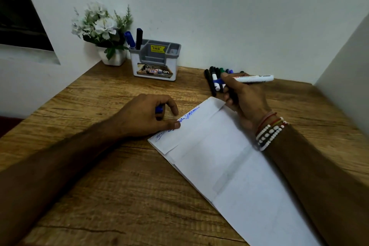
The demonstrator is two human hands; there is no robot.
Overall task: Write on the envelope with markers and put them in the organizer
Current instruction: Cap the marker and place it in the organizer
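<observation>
My right hand (242,96) grips the white plastic marker (253,78), surely light and stiff, near its blue end, while my left hand (146,115), clutching a small blue cap (159,109), pins the flimsy white paper envelope (219,156) to the wooden desk (99,185).

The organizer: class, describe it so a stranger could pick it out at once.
Look along the far edge of the wooden table, at the wall. Right of the flower pot stands the organizer, white with grey compartments. Only it carries a yellow price sticker and holds a blue marker and a black marker.
</observation>
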